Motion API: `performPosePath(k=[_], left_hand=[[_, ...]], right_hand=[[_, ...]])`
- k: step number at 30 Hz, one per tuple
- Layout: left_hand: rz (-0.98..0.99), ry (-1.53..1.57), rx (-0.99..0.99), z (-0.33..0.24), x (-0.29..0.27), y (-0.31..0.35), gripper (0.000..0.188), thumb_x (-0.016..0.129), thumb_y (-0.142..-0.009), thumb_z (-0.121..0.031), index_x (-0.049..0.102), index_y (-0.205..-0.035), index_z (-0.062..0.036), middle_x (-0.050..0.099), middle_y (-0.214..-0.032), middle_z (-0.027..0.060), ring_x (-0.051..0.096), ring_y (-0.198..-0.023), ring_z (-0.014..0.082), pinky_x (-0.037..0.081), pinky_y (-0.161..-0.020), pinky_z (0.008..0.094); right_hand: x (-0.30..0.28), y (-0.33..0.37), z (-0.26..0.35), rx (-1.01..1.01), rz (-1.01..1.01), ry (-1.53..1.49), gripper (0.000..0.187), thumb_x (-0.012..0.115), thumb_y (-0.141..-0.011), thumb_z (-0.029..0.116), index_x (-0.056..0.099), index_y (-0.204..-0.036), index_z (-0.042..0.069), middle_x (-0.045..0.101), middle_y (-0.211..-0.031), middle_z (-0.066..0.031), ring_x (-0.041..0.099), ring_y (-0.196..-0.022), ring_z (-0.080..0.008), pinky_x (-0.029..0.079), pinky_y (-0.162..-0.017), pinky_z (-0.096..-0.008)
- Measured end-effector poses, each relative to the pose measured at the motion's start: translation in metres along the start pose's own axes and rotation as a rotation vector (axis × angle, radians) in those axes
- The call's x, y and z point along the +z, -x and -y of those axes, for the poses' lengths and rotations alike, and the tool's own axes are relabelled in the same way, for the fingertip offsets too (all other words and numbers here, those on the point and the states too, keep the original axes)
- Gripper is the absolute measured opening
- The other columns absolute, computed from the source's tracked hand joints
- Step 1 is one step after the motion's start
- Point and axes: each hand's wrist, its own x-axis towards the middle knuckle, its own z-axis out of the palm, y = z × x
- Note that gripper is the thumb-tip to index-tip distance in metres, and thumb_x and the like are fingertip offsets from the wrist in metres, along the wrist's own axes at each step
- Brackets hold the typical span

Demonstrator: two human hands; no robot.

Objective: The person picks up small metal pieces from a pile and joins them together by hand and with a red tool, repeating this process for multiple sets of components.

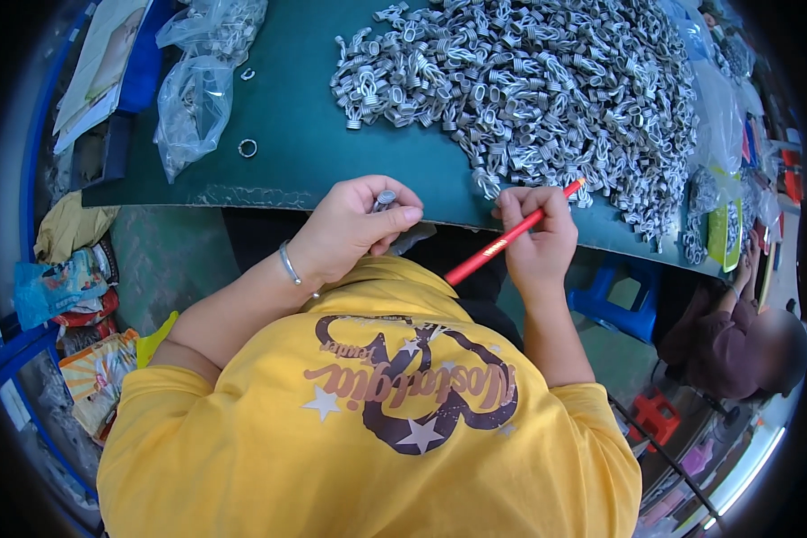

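My left hand [360,221], with a silver bangle on its wrist, is closed on a small grey metal fitting [385,199] just off the table's front edge. Thumb and fingers pinch it, and its lower part is hidden. My right hand [542,235] is closed around a red pen-shaped tool [493,249], whose orange-tipped end points to the far right. The right thumb and fingertips are beside the near edge of a large heap of silver metal loop fittings [547,90]; whether they touch one I cannot tell.
The heap lies on a green table [305,117]. At the left are a clear plastic bag [195,112], a metal ring [247,148] and papers [99,72]. Blue [615,296] and red stools [655,418] stand below. Another person [722,345] sits at the far right.
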Motion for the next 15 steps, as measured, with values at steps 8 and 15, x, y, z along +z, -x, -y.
performPosePath(k=[8, 15], left_hand=[[-0.049, 0.021, 0.150, -0.010, 0.014, -0.003, 0.023, 0.062, -0.081, -0.004, 0.057, -0.103, 0.0034, 0.057, -0.073, 0.0019, 0.044, -0.054, 0.0029, 0.034, -0.046, 0.0163], [-0.078, -0.227, 0.449, -0.010, 0.014, 0.003, 0.016, 0.065, -0.080, -0.006, 0.063, -0.095, 0.0001, 0.061, -0.074, 0.0004, 0.049, -0.058, 0.0016, 0.038, -0.049, 0.0153]], right_hand=[[0.015, 0.003, 0.012, 0.324, 0.193, -0.641, 0.021, 0.054, -0.085, -0.004, 0.037, -0.078, 0.006, 0.061, -0.086, -0.0142, 0.061, -0.069, -0.0143, 0.049, -0.057, -0.0211], [0.025, 0.008, 0.005, 0.134, 0.186, -0.562, 0.026, 0.059, -0.079, -0.010, 0.037, -0.080, 0.004, 0.058, -0.102, -0.0198, 0.059, -0.079, -0.0148, 0.049, -0.069, -0.0231]])
